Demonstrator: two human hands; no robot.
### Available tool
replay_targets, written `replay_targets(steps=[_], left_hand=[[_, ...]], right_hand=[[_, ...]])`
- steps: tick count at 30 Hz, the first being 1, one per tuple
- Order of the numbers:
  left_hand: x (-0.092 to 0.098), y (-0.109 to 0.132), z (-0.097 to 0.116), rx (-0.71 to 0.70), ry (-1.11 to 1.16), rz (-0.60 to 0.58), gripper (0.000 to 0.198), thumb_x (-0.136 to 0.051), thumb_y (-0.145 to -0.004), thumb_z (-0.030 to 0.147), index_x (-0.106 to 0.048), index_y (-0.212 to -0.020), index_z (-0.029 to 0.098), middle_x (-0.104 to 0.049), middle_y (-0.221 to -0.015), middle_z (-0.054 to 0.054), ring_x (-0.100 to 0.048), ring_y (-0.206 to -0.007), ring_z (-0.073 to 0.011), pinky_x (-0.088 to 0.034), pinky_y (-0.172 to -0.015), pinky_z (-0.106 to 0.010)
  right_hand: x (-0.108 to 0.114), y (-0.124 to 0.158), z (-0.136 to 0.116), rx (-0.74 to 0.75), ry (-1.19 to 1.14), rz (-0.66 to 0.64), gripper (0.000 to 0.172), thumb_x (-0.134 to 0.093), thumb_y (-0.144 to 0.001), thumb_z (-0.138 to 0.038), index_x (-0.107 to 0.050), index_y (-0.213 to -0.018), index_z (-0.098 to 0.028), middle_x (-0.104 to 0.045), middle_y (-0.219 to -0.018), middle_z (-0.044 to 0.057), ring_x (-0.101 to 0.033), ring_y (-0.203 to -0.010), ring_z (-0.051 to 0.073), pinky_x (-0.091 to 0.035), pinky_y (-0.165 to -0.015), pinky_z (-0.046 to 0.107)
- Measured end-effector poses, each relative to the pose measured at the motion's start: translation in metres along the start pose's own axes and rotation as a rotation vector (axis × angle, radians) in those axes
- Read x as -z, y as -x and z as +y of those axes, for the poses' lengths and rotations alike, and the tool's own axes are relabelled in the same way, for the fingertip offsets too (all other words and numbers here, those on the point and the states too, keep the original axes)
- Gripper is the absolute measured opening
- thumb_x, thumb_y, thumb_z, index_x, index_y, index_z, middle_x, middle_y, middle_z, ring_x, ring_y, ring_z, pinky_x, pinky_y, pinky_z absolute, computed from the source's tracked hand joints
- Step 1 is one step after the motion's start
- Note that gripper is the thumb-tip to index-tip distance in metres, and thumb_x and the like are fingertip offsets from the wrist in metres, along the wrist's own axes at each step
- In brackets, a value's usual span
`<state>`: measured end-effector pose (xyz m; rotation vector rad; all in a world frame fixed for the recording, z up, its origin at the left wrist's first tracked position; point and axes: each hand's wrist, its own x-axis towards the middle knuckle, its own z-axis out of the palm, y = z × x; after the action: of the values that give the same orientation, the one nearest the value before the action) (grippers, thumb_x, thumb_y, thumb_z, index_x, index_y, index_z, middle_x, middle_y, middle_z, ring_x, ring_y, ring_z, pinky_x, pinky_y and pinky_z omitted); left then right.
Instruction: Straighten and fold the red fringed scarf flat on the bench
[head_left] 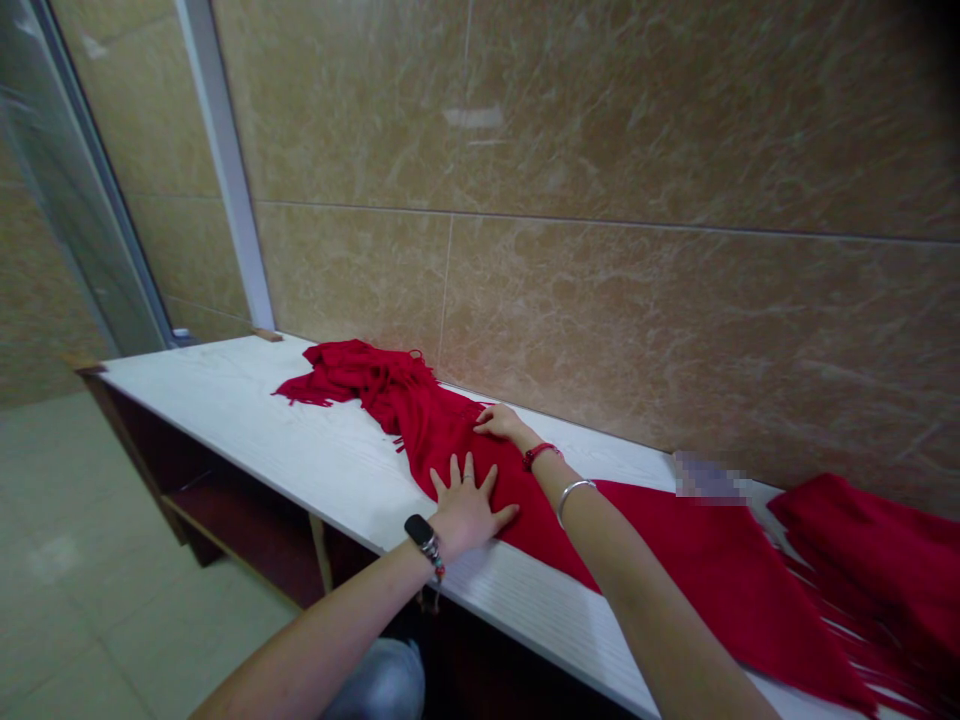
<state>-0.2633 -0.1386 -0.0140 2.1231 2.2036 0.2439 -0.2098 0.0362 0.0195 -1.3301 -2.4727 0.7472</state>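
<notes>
Floor [82, 530]: pale tiles, at far left.
Shelf [240, 525]: dark red, in the open front under the table [202, 385].
Block [268, 334]: small, brown, on the white tabletop, close to the wall [600, 150].
Scarf [536, 530]: red, fringed, lying along the table; bunched in a heap at its left end, flatter under the hands, then smooth up to its fringe at right.
Left hand [465, 508]: palm down on the scarf near the table's front edge, fingers spread well apart, grasping nothing.
Watch [418, 530]: black, on the left wrist, with beads [437, 570] just beside it.
Right hand [506, 425]: at the scarf's far edge, beyond the left hand, fingers bent and touching the fabric; from this angle I cannot tell whether thumb and fingers are pinched on it.
Band [541, 456]: red, on the right wrist; a silver bangle [574, 497] sits apart from it, further up the arm.
Second cloth [877, 540]: also red, loosely folded at far right, beside the scarf's fringe.
</notes>
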Motion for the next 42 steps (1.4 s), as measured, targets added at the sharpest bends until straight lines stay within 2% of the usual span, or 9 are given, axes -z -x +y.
replay_targets(steps=[6,11,15,20,26,29,34,38,42], left_hand=[[-0.001,0.001,-0.003,-0.12,-0.023,0.075,0.069,-0.025,-0.084,0.063,-0.032,-0.137,0.019,-0.018,-0.146,-0.016,-0.006,-0.134,-0.0352,-0.006,-0.101,-0.061],[0.004,0.002,-0.005,-0.354,0.011,0.011,0.045,-0.025,-0.091,0.043,-0.036,-0.133,0.034,-0.025,-0.145,-0.003,-0.016,-0.133,-0.029,-0.014,-0.104,-0.052],[0.006,-0.001,-0.006,-0.34,0.016,-0.04,0.045,-0.027,-0.09,0.047,-0.033,-0.133,0.038,-0.024,-0.145,-0.004,-0.015,-0.132,-0.0339,-0.012,-0.101,-0.058],[0.01,-0.003,-0.007,-0.339,0.016,-0.105,0.044,-0.027,-0.089,0.047,-0.035,-0.132,0.04,-0.021,-0.146,-0.004,-0.012,-0.133,-0.0343,-0.012,-0.1,-0.06],[0.013,-0.002,0.009,-0.499,0.008,-0.045,0.041,-0.03,-0.089,0.029,-0.045,-0.126,0.022,-0.028,-0.143,-0.007,-0.021,-0.132,-0.0228,-0.017,-0.106,-0.046],[0.008,0.0,0.026,-0.46,0.054,-0.031,0.044,-0.029,-0.091,0.039,-0.042,-0.129,0.023,-0.036,-0.138,-0.012,-0.03,-0.128,-0.0277,-0.023,-0.101,-0.051],[0.004,0.004,0.043,-0.348,0.058,-0.152,0.046,-0.03,-0.087,0.053,-0.036,-0.131,0.041,-0.022,-0.145,-0.008,-0.01,-0.132,-0.0402,-0.008,-0.094,-0.068],[0.01,0.004,0.043,-0.311,0.064,-0.222,0.049,-0.031,-0.086,0.053,-0.033,-0.133,0.04,-0.013,-0.148,-0.008,-0.002,-0.132,-0.0403,-0.005,-0.095,-0.067],[0.014,0.001,0.045,-0.468,0.04,-0.154,0.046,-0.036,-0.086,0.047,-0.042,-0.129,0.03,-0.009,-0.149,-0.007,-0.001,-0.134,-0.0341,-0.007,-0.1,-0.061]], right_hand=[[0.031,0.031,0.035,0.01,0.088,-0.169,0.027,-0.062,-0.072,-0.021,-0.068,-0.098,-0.015,-0.067,-0.085,0.005,-0.057,-0.069,0.012,-0.043,-0.061,0.019],[0.057,0.066,0.069,-0.04,0.188,-0.277,0.029,-0.068,-0.066,-0.022,-0.069,-0.094,-0.017,-0.067,-0.078,0.002,-0.057,-0.066,0.012,-0.043,-0.059,0.021],[0.058,0.074,0.075,-0.053,0.305,-0.207,0.018,-0.067,-0.064,-0.017,-0.071,-0.081,-0.015,-0.067,-0.076,0.002,-0.057,-0.072,0.015,-0.041,-0.064,0.022],[0.046,0.075,0.07,-0.073,0.39,-0.1,0.021,-0.065,-0.066,-0.019,-0.071,-0.087,-0.016,-0.068,-0.085,0.005,-0.057,-0.083,0.019,-0.04,-0.068,0.023],[0.056,0.086,0.077,-0.067,0.394,-0.152,0.029,-0.067,-0.066,-0.024,-0.069,-0.095,-0.018,-0.068,-0.09,0.004,-0.059,-0.076,0.016,-0.042,-0.063,0.021],[0.063,0.094,0.088,-0.083,0.413,-0.159,0.028,-0.071,-0.061,-0.02,-0.07,-0.089,-0.018,-0.069,-0.083,0.003,-0.059,-0.071,0.016,-0.042,-0.061,0.022],[0.063,0.104,0.101,-0.088,0.455,-0.067,0.02,-0.063,-0.07,-0.018,-0.07,-0.09,-0.015,-0.068,-0.091,0.006,-0.058,-0.082,0.017,-0.041,-0.07,0.023],[0.064,0.112,0.108,-0.062,0.438,-0.053,0.023,-0.057,-0.078,-0.022,-0.067,-0.097,-0.016,-0.066,-0.097,0.006,-0.058,-0.084,0.015,-0.041,-0.07,0.02],[0.071,0.118,0.12,-0.061,0.424,-0.103,0.029,-0.065,-0.072,-0.025,-0.066,-0.1,-0.017,-0.067,-0.091,0.003,-0.058,-0.075,0.013,-0.042,-0.062,0.019]])
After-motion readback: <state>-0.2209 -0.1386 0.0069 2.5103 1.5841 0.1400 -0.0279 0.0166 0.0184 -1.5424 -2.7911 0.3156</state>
